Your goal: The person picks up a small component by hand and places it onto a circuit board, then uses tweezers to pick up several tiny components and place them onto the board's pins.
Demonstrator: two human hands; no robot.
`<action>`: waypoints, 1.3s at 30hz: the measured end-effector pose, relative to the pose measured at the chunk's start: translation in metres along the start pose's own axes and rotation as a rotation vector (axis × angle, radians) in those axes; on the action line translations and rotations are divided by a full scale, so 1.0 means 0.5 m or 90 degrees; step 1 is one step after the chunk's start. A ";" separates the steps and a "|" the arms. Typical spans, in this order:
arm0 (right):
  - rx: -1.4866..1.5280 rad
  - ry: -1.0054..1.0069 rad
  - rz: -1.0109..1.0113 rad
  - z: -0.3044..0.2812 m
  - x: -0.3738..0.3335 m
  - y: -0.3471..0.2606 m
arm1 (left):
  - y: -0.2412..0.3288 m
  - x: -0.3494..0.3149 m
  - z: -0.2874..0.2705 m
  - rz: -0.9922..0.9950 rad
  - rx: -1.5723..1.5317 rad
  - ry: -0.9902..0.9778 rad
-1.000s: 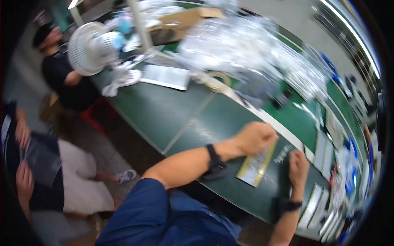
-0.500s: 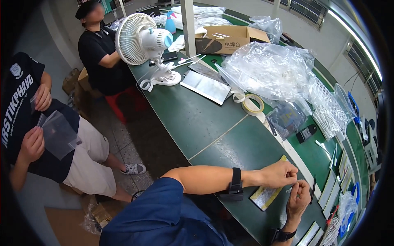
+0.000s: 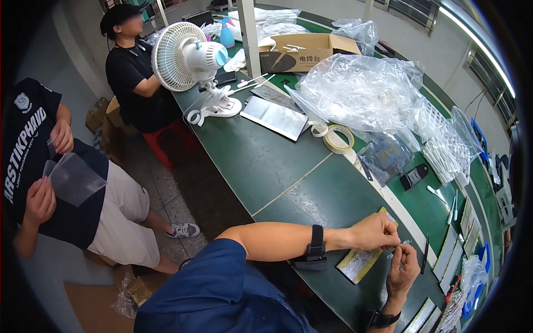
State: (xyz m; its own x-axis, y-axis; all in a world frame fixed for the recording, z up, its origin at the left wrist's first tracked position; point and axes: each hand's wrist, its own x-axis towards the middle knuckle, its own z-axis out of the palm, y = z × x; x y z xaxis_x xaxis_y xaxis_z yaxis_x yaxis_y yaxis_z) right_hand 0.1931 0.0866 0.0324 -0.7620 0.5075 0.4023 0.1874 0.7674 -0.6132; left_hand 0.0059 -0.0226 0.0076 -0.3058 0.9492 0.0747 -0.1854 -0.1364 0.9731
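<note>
Both left hand point(image 3: 367, 233) and right hand point(image 3: 403, 271) pinch fingers point(image 3: 391, 240) narrowly by the yellow-edged strip point(image 3: 355, 267), anything held unclear.

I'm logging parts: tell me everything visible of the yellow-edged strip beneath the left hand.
The yellow-edged strip is flat, narrow and rectangular, with a mottled silvery-grey middle. It lies slantwise on the green tabletop. The left hand hides part of it from above; its far end shows beyond the hand. Whether hand and strip touch is unclear, as is its material.
</note>
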 end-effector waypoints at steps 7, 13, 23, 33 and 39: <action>0.081 -0.002 0.088 -0.008 0.003 -0.008 | 0.008 -0.003 0.004 0.250 0.228 0.067; 0.208 0.027 0.140 0.008 0.001 0.007 | 0.005 -0.007 0.009 0.318 0.244 0.062; 0.432 -0.005 0.265 0.000 0.003 0.024 | 0.008 -0.021 0.014 0.339 0.252 0.062; 0.485 -0.082 0.334 0.011 0.036 0.007 | 0.039 -0.022 -0.017 0.339 0.333 0.084; 0.576 -0.054 0.333 -0.008 0.012 0.025 | 0.048 -0.020 0.019 0.294 0.357 0.066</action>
State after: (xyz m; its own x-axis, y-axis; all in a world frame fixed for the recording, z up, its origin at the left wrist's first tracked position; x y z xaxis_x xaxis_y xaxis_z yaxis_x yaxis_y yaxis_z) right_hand 0.1936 0.1008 0.0298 -0.7674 0.6353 -0.0871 -0.0008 -0.1368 -0.9906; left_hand 0.0134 -0.0327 0.0322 -0.3292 0.7947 0.5099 0.4815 -0.3232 0.8147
